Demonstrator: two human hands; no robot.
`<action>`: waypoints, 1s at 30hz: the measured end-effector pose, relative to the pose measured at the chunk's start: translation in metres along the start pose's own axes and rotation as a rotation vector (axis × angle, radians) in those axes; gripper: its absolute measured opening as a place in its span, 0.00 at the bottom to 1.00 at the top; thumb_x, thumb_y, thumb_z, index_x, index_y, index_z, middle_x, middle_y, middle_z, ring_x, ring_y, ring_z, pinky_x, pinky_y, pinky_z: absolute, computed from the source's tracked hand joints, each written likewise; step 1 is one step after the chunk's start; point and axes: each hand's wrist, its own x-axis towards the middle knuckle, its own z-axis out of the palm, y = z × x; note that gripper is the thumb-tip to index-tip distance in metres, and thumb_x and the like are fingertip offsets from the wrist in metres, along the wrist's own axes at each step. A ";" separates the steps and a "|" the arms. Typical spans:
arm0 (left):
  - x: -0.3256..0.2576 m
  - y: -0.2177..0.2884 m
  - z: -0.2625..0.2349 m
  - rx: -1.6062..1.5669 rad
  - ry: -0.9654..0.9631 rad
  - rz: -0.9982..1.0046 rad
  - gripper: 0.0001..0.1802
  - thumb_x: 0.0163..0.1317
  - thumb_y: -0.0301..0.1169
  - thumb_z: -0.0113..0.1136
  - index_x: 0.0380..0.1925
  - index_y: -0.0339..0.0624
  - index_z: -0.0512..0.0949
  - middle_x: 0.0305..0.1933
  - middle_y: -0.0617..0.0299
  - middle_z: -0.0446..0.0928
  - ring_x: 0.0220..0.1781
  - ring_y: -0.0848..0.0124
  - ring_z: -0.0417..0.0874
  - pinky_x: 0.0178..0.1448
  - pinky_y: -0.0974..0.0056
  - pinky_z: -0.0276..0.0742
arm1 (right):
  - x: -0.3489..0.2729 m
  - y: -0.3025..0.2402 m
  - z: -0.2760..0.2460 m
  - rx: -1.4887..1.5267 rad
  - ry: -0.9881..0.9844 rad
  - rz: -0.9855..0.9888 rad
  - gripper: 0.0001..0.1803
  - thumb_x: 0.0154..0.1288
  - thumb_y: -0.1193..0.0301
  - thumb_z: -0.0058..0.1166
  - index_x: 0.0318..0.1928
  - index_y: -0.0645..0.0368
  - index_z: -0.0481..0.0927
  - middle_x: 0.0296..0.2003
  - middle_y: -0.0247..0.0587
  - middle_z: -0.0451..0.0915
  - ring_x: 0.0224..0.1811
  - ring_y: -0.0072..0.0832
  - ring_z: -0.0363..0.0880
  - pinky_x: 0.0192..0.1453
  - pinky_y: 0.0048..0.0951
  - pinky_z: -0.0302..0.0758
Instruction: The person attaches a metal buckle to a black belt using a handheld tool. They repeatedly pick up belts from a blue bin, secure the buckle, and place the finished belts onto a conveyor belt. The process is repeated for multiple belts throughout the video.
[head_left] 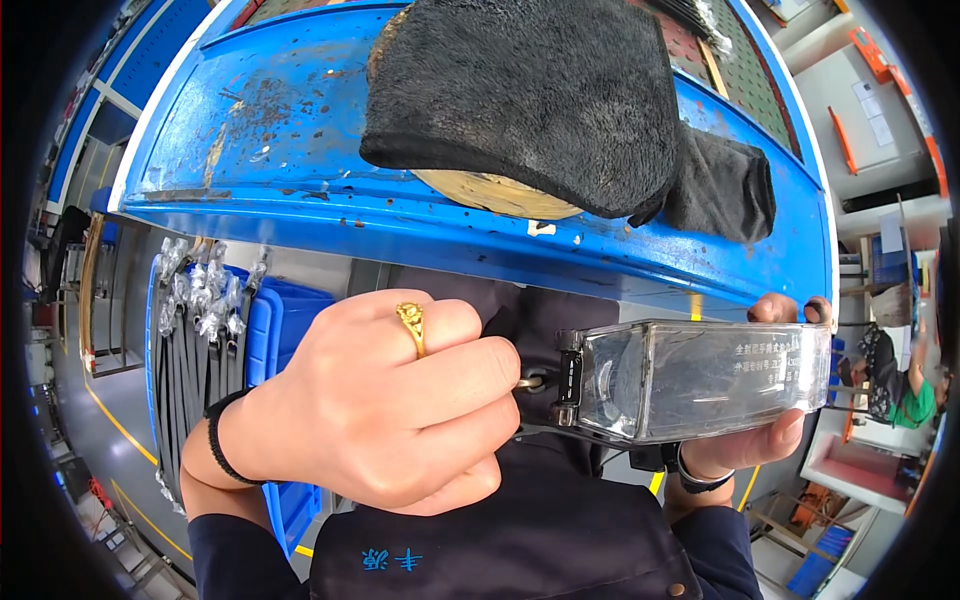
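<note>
My right hand (pixel 735 455) grips a long clear plastic case (pixel 740 375) from behind and below, its thumb along the lower edge and some fingertips showing at the far edge. The case lies sideways in front of my dark apron, with a black hinge-like fitting (pixel 568 378) at its left end. My left hand (pixel 400 390) is curled into a fist right beside that fitting. A short bit of metal (pixel 532 383) shows between the fist and the fitting; what the fingers close around is hidden.
Ahead stands a blue, paint-worn workbench (pixel 270 130). A black fuzzy cloth (pixel 520 95) drapes over a round, tan-edged block (pixel 495 193) on it. Below, on the left, several black straps with plastic-wrapped ends (pixel 205 300) hang next to a blue bin (pixel 290 320). Another person (pixel 895 385) is far right.
</note>
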 end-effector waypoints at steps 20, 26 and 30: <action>-0.005 0.003 -0.001 0.022 -0.004 -0.065 0.08 0.22 0.30 0.51 0.12 0.43 0.72 0.21 0.63 0.71 0.15 0.70 0.62 0.18 0.69 0.58 | -0.003 0.001 -0.005 -0.254 0.019 -0.127 0.57 0.31 0.30 0.55 0.55 0.59 0.58 0.35 0.44 0.72 0.38 0.27 0.69 0.48 0.28 0.64; -0.007 0.005 0.000 0.035 0.066 -0.095 0.08 0.23 0.29 0.51 0.12 0.43 0.73 0.22 0.64 0.71 0.16 0.70 0.64 0.19 0.69 0.60 | -0.005 0.004 -0.008 -0.166 0.005 -0.244 0.54 0.33 0.35 0.59 0.56 0.57 0.57 0.35 0.44 0.69 0.34 0.25 0.66 0.46 0.26 0.63; -0.009 0.001 -0.002 0.062 0.073 -0.053 0.07 0.25 0.30 0.52 0.12 0.43 0.73 0.23 0.64 0.72 0.16 0.69 0.66 0.20 0.68 0.61 | -0.003 0.001 -0.016 0.014 0.111 -0.136 0.51 0.34 0.46 0.63 0.57 0.58 0.56 0.39 0.46 0.66 0.36 0.25 0.64 0.45 0.25 0.64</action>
